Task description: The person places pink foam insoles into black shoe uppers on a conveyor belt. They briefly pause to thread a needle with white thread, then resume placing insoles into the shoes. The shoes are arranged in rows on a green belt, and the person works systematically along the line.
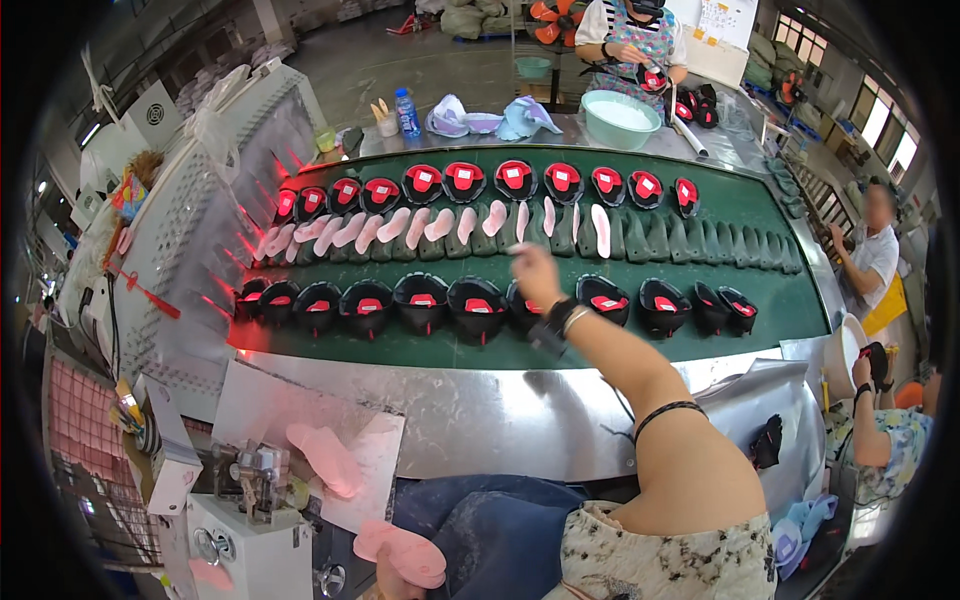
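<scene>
My left hand, at the lower edge, is closed around a small stack of pink insoles. My right arm reaches over the green conveyor belt. The right hand has its fingers bunched at the near end of a pink insole; the hand partly hides their contact. Along the middle of the belt runs a row of dark green shoe soles, and pink insoles lie on many of them. Black shoe uppers with red insides stand in a far row and a near row.
More pink insoles lie on a white board beside a metal machine. A perforated metal housing borders the belt's left end. Beyond the belt are a white basin, a blue bottle and a co-worker. Others work at right.
</scene>
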Demonstrator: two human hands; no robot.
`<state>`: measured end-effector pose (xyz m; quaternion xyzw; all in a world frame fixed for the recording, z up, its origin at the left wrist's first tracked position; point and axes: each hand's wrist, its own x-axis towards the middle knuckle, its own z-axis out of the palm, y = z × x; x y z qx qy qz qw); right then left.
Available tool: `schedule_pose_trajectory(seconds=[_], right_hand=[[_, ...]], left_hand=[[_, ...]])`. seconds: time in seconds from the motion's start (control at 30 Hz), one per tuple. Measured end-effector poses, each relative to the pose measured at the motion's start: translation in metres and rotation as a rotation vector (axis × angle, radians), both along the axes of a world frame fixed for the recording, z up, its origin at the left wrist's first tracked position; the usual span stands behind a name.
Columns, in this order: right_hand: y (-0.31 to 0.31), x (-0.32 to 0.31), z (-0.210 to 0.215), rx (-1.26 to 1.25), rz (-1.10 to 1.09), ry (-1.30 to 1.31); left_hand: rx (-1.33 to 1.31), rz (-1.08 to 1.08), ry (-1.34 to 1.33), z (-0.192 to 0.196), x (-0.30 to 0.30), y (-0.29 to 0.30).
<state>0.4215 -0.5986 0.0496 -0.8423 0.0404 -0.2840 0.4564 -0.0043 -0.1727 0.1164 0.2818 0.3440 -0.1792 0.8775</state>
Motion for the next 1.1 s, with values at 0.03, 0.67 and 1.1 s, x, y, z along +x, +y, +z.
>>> schedule_pose_trajectory(seconds=[0.03, 0.67, 1.1], right_hand=[[0.047, -0.021, 0.01, -0.051, 0.191, -0.063], [0.424, -0.183, 0.027, 0.208, 1.086, 0.522], [0.452, -0.133, 0.072, -0.408, 0.905, -0.035]], left_hand=[[0.062, -0.008, -0.008, -0.006, -0.001, 0.001], [0.276, 0.48, -0.029, 0.012, -0.054, 0.019], [0.408, 0.469, 0.06, 0.017, -0.066, 0.021]])
